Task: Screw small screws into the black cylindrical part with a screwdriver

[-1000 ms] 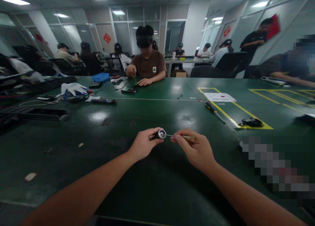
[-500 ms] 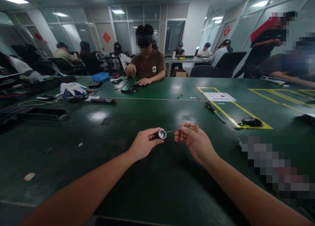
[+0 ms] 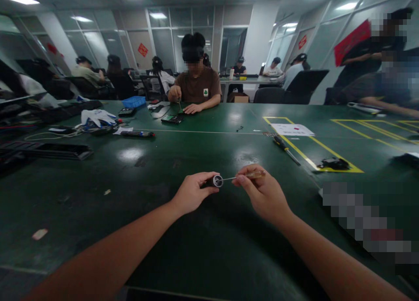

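Observation:
Above the green table, my left hand [image 3: 193, 192] is closed around a short dark cylinder [image 3: 217, 181] with a silvery rim, its open end turned to the right. I cannot tell exactly what kind of part it is. My right hand [image 3: 262, 187] grips a small screwdriver [image 3: 254, 174] by its amber, see-through handle. The thin shaft points left, and its tip reaches into the cylinder's open end. What the tip touches inside is too small to make out.
Ahead on the right lie a black-and-yellow screwdriver [image 3: 286, 150], a white sheet [image 3: 292, 129] and a black part [image 3: 334, 163]. White gloves [image 3: 97, 118], a blue basket [image 3: 133, 102] and a black tray [image 3: 63, 150] are on the left. Across the table a person [image 3: 198, 80] works on a device.
My right fingers have shifted along the screwdriver, and its handle now lies more plainly in view. The cylinder has turned slightly and moved a little to the right.

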`<state>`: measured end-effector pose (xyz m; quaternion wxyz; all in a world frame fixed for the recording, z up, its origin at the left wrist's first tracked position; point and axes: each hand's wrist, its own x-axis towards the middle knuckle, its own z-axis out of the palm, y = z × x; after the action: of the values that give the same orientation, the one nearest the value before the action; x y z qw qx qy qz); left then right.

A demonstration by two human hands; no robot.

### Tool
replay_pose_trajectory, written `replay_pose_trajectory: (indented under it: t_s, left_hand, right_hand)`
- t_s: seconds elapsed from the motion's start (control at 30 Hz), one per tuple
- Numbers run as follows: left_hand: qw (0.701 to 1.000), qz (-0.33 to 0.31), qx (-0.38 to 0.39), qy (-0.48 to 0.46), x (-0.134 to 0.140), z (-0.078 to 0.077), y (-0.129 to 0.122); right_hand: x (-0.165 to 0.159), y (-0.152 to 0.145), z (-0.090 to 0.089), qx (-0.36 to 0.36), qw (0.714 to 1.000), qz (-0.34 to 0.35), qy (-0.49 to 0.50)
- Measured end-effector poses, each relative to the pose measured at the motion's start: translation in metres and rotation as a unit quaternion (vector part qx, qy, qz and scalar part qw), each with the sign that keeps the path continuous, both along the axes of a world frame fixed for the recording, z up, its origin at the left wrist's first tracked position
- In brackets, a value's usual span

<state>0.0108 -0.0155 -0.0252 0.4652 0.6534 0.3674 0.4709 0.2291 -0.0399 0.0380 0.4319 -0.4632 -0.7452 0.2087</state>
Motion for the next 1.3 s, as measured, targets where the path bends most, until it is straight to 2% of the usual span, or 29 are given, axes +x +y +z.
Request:
replay_pose_trajectory:
  t_s: [0.37,0.63,0.87,1.0,1.07,1.17,1.3]
  left_hand:
    - [1.000,-0.011,0.002,0.010,-0.001,0.003,-0.001]
    - [0.998,-0.013,0.023,0.054,-0.001,0.005,-0.003]
    - [0.987,-0.021,0.079,0.135,-0.002,0.016,-0.008]
    - [0.986,-0.023,0.084,0.144,-0.002,0.019,-0.009]
    - [0.989,-0.016,0.077,0.128,-0.002,0.017,-0.008]
    - [0.994,-0.008,0.056,0.093,-0.002,0.011,-0.005]
    - [0.994,-0.009,0.052,0.094,-0.003,0.010,-0.005]
  right_hand:
    - [0.000,-0.003,0.008,0.014,1.000,-0.001,-0.023]
    - [-0.001,-0.003,-0.001,-0.015,0.997,0.048,0.062]
    - [-0.004,-0.002,0.005,0.044,0.995,0.062,-0.071]
    - [-0.005,0.005,0.003,0.001,0.999,0.045,-0.007]
    - [-0.004,0.010,0.000,-0.024,0.998,0.028,0.056]
    - [-0.002,0.012,-0.002,-0.023,0.992,0.012,0.127]
    - [-0.002,0.007,0.001,0.005,0.995,-0.019,0.095]
